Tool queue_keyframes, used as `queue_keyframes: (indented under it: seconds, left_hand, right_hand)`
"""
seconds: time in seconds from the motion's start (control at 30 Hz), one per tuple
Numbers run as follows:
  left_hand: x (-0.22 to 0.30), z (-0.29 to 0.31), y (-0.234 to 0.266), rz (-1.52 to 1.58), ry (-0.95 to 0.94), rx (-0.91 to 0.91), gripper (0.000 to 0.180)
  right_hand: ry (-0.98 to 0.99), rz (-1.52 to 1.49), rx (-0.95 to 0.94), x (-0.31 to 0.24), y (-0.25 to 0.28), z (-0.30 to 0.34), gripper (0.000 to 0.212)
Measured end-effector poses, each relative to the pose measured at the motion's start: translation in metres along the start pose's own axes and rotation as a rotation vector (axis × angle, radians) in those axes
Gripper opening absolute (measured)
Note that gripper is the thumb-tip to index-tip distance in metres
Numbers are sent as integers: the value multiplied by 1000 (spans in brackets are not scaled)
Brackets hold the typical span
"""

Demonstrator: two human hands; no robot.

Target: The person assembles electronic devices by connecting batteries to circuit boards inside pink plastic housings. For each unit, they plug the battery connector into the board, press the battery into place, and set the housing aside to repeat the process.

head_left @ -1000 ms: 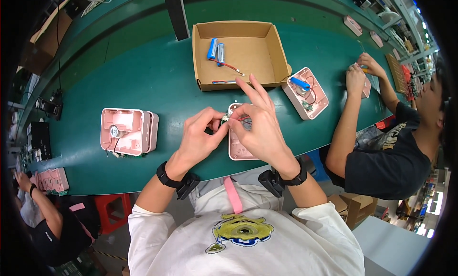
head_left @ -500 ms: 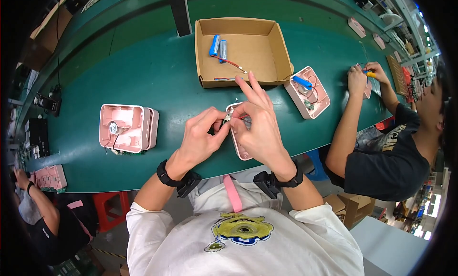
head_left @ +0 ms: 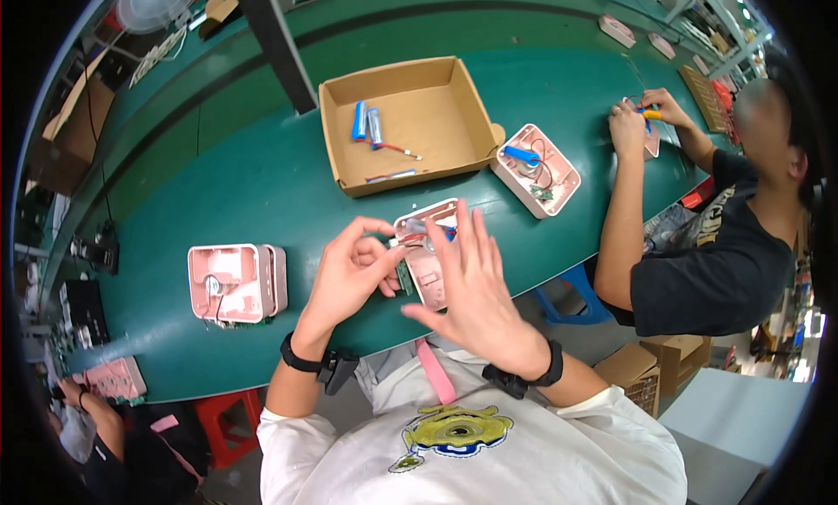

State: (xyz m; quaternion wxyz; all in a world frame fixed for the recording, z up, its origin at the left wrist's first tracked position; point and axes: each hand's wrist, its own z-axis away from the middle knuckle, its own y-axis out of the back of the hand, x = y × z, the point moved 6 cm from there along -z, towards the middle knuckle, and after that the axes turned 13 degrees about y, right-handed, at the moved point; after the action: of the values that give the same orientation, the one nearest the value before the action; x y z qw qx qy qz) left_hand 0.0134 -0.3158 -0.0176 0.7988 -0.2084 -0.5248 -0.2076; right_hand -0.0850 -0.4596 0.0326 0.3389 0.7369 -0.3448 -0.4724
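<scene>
A pink plastic housing lies in front of me, holding wires and a blue part that is mostly covered. A small green circuit board hangs at its left edge, with a white connector and red wires above it. My left hand is curved beside the board and connector, thumb and fingers apart. My right hand is open, fingers stretched out over the housing's right side, hiding part of it.
Beyond the housing stands a cardboard box holding several blue batteries. Another pink housing with a battery sits right of it. Stacked pink housings are on the left. A co-worker works at the right; another person's hand shows far left.
My hands have moved apart from the connector they were pinching. My right hand has opened flat and shifted right. The whole view has turned somewhat.
</scene>
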Motion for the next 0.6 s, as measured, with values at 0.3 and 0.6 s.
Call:
queue_keyframes:
  seconds: [0.3, 0.6]
  left_hand:
    - [0, 4, -13, -213, -116, -156, 26]
    - [17, 19, 2, -406, -228, 74, 15]
  right_hand:
    - [-36, 167, 62, 23, -13, 12, 97]
    - [9, 451, -50, 84, 29, 19, 84]
